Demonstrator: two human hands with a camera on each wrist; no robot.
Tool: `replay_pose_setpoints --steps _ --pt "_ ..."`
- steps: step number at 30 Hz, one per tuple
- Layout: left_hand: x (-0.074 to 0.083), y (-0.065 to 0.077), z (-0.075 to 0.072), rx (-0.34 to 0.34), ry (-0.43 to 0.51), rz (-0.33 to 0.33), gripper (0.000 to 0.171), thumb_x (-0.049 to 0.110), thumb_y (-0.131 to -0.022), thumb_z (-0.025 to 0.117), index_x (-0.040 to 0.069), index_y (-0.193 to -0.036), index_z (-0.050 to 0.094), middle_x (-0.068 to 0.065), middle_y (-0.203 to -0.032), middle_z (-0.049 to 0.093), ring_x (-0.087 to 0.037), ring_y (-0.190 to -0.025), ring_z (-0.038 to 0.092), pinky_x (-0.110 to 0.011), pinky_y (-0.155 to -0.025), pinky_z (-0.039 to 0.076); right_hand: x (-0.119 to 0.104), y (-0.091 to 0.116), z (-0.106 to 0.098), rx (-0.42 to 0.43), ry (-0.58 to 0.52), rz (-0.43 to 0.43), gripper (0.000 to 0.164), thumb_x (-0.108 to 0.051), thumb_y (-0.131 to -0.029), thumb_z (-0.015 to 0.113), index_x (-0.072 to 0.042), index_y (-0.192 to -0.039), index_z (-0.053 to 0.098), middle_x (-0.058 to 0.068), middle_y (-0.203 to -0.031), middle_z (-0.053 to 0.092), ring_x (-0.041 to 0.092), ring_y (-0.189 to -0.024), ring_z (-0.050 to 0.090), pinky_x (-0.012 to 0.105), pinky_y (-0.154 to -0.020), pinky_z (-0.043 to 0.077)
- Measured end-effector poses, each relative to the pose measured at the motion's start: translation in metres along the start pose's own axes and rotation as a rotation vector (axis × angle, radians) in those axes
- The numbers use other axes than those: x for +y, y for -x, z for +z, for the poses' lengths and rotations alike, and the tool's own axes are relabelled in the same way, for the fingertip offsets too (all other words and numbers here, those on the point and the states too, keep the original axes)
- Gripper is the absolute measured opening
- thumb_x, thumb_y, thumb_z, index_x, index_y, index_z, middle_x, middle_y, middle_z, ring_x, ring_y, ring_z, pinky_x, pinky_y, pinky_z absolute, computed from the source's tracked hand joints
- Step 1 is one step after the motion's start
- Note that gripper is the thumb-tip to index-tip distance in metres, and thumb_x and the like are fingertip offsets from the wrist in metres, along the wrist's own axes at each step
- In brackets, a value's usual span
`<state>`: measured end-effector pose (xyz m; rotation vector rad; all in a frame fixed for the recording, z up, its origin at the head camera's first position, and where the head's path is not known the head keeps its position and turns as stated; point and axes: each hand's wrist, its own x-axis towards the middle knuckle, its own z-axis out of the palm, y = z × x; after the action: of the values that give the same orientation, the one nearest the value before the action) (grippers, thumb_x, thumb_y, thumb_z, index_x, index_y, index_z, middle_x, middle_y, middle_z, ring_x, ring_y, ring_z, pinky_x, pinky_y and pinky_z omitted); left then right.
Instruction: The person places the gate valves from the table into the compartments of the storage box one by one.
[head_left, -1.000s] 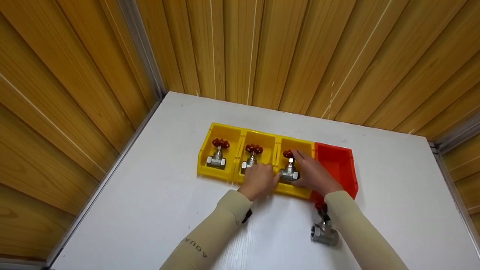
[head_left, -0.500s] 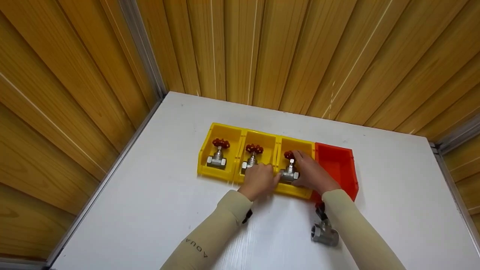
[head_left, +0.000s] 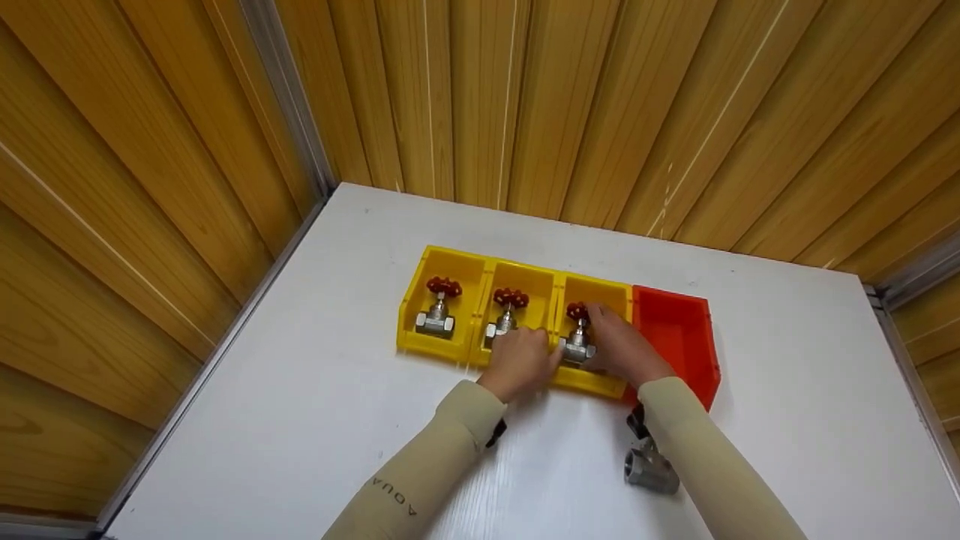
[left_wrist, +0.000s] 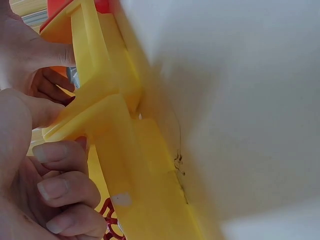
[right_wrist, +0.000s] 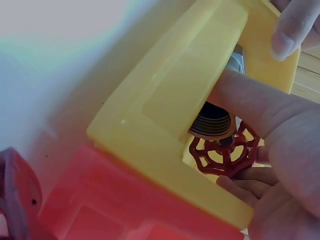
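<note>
In the head view, my right hand (head_left: pixel 626 345) reaches into the third yellow bin (head_left: pixel 592 382) and holds a gate valve (head_left: pixel 576 349) with a dark red handwheel. The right wrist view has its thumb against the valve's threaded body (right_wrist: pixel 215 122), fingers by the handwheel (right_wrist: pixel 225 154). My left hand (head_left: pixel 517 364) pinches the front edges of the middle and third bins where they meet; its thumb and curled fingers (left_wrist: pixel 67 187) show in the left wrist view. Similar gate valves stand in the first bin (head_left: pixel 435 322) and, partly behind my left hand, the middle bin (head_left: pixel 517 268).
A red bin (head_left: pixel 711 337) adjoins the yellow row on the right. In front of it, beside my right sleeve, lies a metal valve (head_left: pixel 651 471) with a black-covered handle, partly hidden. The white table (head_left: pixel 300 390) meets wood-patterned walls (head_left: pixel 480 105) at the back and sides.
My right hand has shifted slightly left, and the gate valve in it has turned and moved a little. The left hand keeps its hold on the bins.
</note>
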<state>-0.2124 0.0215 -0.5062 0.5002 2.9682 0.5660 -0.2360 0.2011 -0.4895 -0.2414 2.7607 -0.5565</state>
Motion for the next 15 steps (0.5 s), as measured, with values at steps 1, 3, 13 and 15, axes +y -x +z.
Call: replay_pose_setpoints --steps 1,3,13,15 --pt "0.0001 0.0 -0.0001 0.003 0.0 0.001 0.046 0.048 -0.097 0.05 0.018 -0.063 0.047 0.005 -0.054 0.037 -0.01 -0.047 0.037 -0.025 -0.042 0.03 -0.0003 0.0001 -0.0002 -0.002 0.006 0.002 0.088 -0.016 -0.074 0.084 -0.012 -0.145 0.032 0.012 -0.139 0.046 0.029 -0.118 0.053 0.048 -0.1 0.045" --pt "0.0001 -0.0001 0.0 0.009 -0.003 0.005 0.046 0.049 -0.096 0.051 0.018 -0.062 0.047 0.005 -0.053 0.037 -0.01 -0.047 0.038 -0.026 -0.042 0.03 -0.0008 0.0004 -0.0007 -0.006 0.014 0.004 0.088 -0.015 -0.074 0.084 -0.011 -0.145 0.032 0.013 -0.138 0.046 0.029 -0.116 0.053 0.048 -0.1 0.046" --pt "0.0006 -0.0001 0.0006 -0.001 0.0 -0.002 0.046 0.049 -0.096 0.05 0.017 -0.064 0.05 0.004 -0.053 0.039 -0.011 -0.047 0.04 -0.027 -0.042 0.032 -0.0024 0.0035 0.0003 -0.006 0.029 -0.007 0.081 -0.012 -0.081 0.077 -0.013 -0.147 0.03 0.014 -0.14 0.045 0.029 -0.116 0.054 0.048 -0.101 0.045" --pt "0.0004 -0.0003 0.0008 -0.002 0.003 -0.005 0.046 0.049 -0.096 0.051 0.017 -0.064 0.051 0.004 -0.053 0.04 -0.011 -0.047 0.04 -0.027 -0.042 0.032 -0.0027 0.0042 0.0008 -0.006 0.027 -0.01 0.082 -0.012 -0.081 0.077 -0.013 -0.148 0.029 0.014 -0.141 0.044 0.03 -0.117 0.053 0.048 -0.101 0.045"
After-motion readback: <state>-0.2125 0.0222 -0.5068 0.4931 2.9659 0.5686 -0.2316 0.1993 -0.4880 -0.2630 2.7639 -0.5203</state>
